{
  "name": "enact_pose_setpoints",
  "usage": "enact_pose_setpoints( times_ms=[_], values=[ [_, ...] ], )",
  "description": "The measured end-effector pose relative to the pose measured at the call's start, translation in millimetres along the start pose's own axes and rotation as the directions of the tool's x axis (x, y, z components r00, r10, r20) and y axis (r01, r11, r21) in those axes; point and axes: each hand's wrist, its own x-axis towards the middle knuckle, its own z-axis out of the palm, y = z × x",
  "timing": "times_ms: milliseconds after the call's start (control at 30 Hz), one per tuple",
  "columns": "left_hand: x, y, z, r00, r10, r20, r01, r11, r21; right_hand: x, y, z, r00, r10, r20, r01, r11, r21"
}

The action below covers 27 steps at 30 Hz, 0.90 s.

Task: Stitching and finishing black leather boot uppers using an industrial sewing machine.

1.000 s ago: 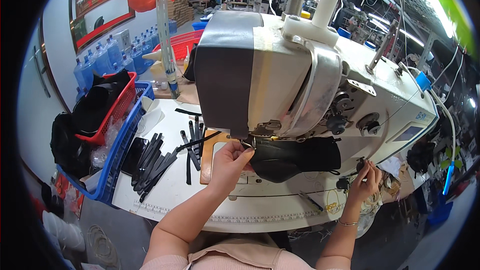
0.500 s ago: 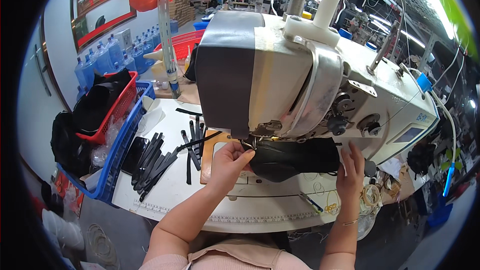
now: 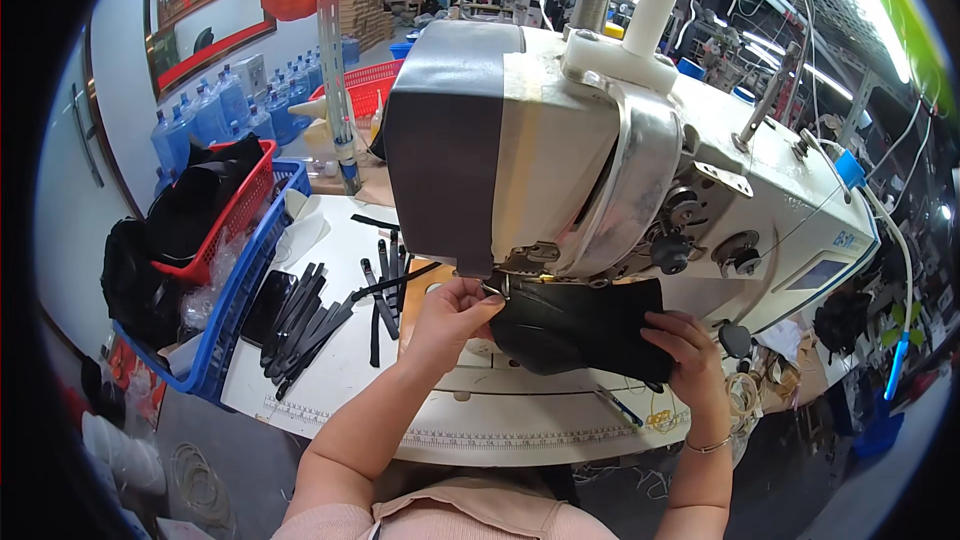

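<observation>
A black leather-like piece (image 3: 575, 325) lies under the needle area of a large sewing machine (image 3: 445, 140). My left hand (image 3: 450, 320) pinches the left edge of the piece, thumb against fingers, close by the presser foot (image 3: 498, 285). At the other end my right hand (image 3: 692, 355) grips the piece's right edge, its fingers bent over the top; the thumb is hidden. The piece slants down toward me on the right. Just left of my left hand, a thin black strip (image 3: 400, 280) crosses several short black straps (image 3: 385, 265) on the white table.
Left on the table (image 3: 360, 410) lie a pile of black straps (image 3: 305, 340) and a dark phone (image 3: 270, 305). A blue crate (image 3: 215, 360) and red basket (image 3: 255, 195) with black goods stand beyond. A pen (image 3: 620, 406) and yellow loops (image 3: 660, 420) lie near my right hand.
My right hand has closed over the right end of the black piece and drawn it down toward me, so the piece has swung. My left hand stays by the presser foot.
</observation>
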Motion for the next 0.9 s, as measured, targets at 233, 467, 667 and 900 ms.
enact_pose_setpoints(
  times_ms=[233,467,667,900],
  values=[
    [0,-1,-2,1.0,-0.013,-0.021,0.012,1.0,-0.028,-8,-10,0,0.996,-0.024,-0.085,0.022,1.0,-0.017],
    [-14,-2,0,0.994,0.107,0.005,-0.107,0.983,0.152,-14,-39,-10,0.998,-0.046,-0.051,0.04,0.993,-0.115],
    [-14,-1,2,0.997,0.072,0.005,-0.072,0.99,0.117,-13,-46,-4,0.995,-0.061,-0.084,0.055,0.996,-0.067],
    [-16,-1,2,0.997,0.08,0.023,-0.082,0.992,0.094,-9,-34,8,0.99,-0.038,-0.136,0.04,0.999,0.009]
  ],
)
